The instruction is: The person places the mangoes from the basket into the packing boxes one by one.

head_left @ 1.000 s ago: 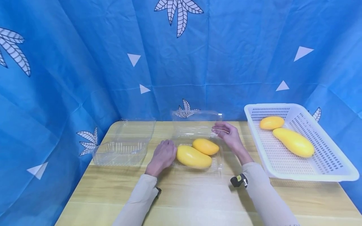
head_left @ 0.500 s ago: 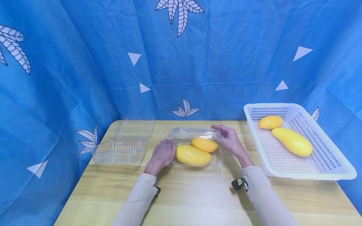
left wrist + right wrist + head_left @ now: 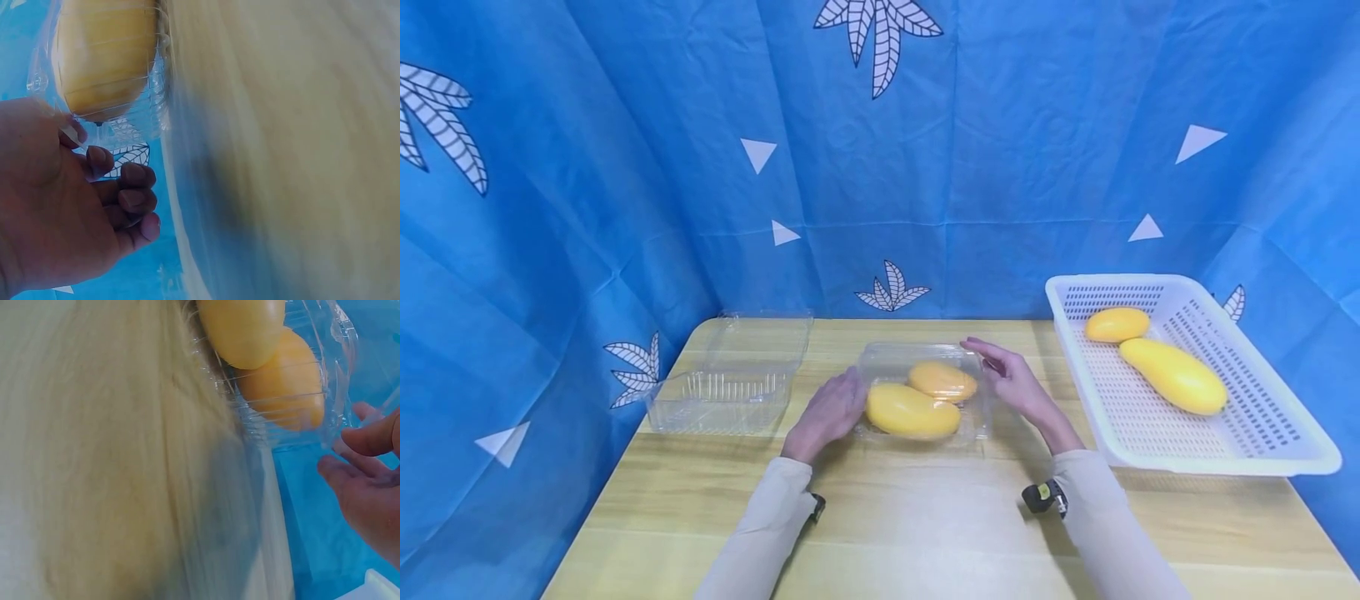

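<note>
A clear plastic clamshell box point(image 3: 973, 417) sits mid-table in the head view, its lid down over two mangoes, a large yellow mango point(image 3: 913, 412) and a smaller orange-yellow mango point(image 3: 943, 381). At the box's left side is my left hand point(image 3: 831, 412); in the left wrist view its fingers point(image 3: 134, 200) are loosely bent, thumb side against the plastic. On the opposite side, my right hand point(image 3: 1018, 385) has its forefinger along the lid's back right corner. The right wrist view shows the right thumb point(image 3: 372, 439) by the lid edge, fingers fairly straight. Exact contact is unclear.
Another clamshell box point(image 3: 718, 408) stands with its lid raised at the left of the wooden table point(image 3: 887, 533). At the right, a white perforated basket point(image 3: 1285, 417) holds a small mango point(image 3: 1117, 325) and a large one. Blue curtain point(image 3: 1037, 150) hangs behind.
The clamshell lid has swung down toward me and now covers the two mangoes. My right hand came down slightly with it; my left hand's fingers have straightened somewhat at the box's side.
</note>
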The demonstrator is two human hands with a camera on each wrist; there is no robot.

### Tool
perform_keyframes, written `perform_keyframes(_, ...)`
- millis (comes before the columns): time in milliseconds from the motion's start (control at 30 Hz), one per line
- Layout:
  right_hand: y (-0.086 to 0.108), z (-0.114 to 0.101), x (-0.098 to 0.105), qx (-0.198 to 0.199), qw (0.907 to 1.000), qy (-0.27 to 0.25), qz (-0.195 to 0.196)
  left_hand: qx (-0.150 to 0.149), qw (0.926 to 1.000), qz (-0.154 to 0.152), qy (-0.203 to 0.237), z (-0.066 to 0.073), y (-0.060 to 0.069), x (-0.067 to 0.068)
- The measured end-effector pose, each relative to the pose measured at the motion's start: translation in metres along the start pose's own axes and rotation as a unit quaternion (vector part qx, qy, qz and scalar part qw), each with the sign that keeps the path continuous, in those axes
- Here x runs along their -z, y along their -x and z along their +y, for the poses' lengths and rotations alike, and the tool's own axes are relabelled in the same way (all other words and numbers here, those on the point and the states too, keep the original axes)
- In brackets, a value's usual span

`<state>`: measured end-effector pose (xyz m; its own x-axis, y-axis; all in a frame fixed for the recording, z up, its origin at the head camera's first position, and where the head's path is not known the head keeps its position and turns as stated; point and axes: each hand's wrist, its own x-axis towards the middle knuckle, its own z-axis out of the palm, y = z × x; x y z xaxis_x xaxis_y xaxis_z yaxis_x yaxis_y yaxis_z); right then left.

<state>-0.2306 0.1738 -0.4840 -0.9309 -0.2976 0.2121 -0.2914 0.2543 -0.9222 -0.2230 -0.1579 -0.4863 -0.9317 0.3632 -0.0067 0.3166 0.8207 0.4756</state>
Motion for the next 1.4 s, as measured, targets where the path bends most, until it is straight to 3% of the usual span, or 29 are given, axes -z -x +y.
perform_keyframes(333, 0.003, 0.008, -0.001, 0.003, 0.9999, -0.012, 0.0, 0.003, 0.9946, -0.037, 0.097, -0.007, 0.005, 0.002)
perform_keyframes(567, 0.004, 0.008, -0.004, -0.006, 0.9997, -0.023, 0.002, 0.004, 0.9822, -0.057, 0.179, -0.016, 0.01, 0.005)
perform_keyframes(733, 0.005, 0.006, -0.006, -0.023, 0.9993, -0.031, 0.002, 0.013, 0.9673, -0.077, 0.241, -0.022, 0.013, 0.008)
perform_keyframes(967, 0.007, 0.005, -0.005, -0.023, 0.9996, -0.016, 0.007, 0.001, 0.9317, -0.119, 0.343, -0.024, 0.015, 0.017)
perform_keyframes(1100, 0.008, 0.003, -0.004, -0.023, 0.9997, -0.005, 0.01, 0.001, 0.923, -0.147, 0.356, -0.025, 0.018, 0.023)
perform_keyframes(1300, 0.008, 0.001, -0.005, -0.018, 0.9998, -0.001, 0.011, -0.023, 0.9171, -0.213, 0.336, -0.03, 0.024, 0.033)
perform_keyframes(1400, 0.008, 0.001, -0.006, -0.018, 0.9998, -0.007, 0.011, -0.036, 0.9144, -0.231, 0.33, -0.032, 0.026, 0.036)
